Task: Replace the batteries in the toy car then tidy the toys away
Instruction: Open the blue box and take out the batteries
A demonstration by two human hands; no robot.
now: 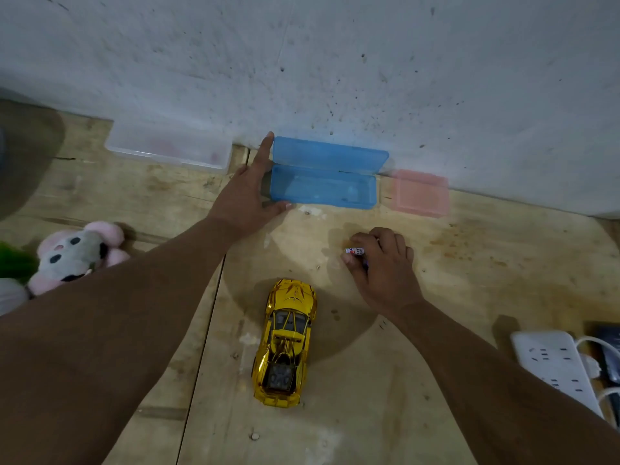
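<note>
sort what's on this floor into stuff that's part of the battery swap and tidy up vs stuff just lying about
Part of the job:
- gold toy car
- batteries held in the right hand
- open blue case, left hand against its end
- plush toy, to be tidied away

Just lying about:
- clear case
- pink case
- white power strip

A room in a home, I think.
I see a stuffed toy, a gold toy car, plastic boxes, a rough wooden floor, a speckled wall and a power strip.
</note>
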